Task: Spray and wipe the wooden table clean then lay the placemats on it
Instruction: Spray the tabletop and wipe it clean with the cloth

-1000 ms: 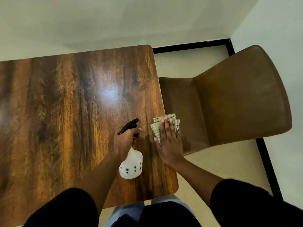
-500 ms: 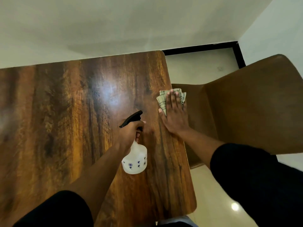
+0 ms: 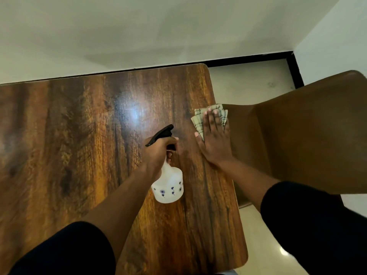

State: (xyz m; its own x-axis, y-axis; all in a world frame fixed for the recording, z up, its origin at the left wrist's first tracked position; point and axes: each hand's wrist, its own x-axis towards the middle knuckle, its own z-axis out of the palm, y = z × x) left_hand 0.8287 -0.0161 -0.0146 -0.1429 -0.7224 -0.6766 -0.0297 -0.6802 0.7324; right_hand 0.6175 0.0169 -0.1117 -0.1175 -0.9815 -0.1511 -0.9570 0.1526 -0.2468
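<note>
The glossy wooden table (image 3: 79, 145) fills the left and middle of the head view. My left hand (image 3: 158, 151) grips the neck of a white spray bottle (image 3: 168, 187) with a black trigger head, held just above the table near its right side. My right hand (image 3: 214, 139) lies flat, fingers straight, pressing a folded checked cloth (image 3: 197, 121) onto the table's right edge. Part of the cloth hangs past the edge. No placemats are in view.
A brown chair (image 3: 307, 135) stands close against the table's right side, its seat tucked beside the edge. A white wall runs behind the table. Pale floor tiles (image 3: 264, 245) with a black border show at the right.
My right hand slid the cloth away from me along the table's right edge. The left hand kept its hold on the bottle in about the same spot. The camera view shifted forward.
</note>
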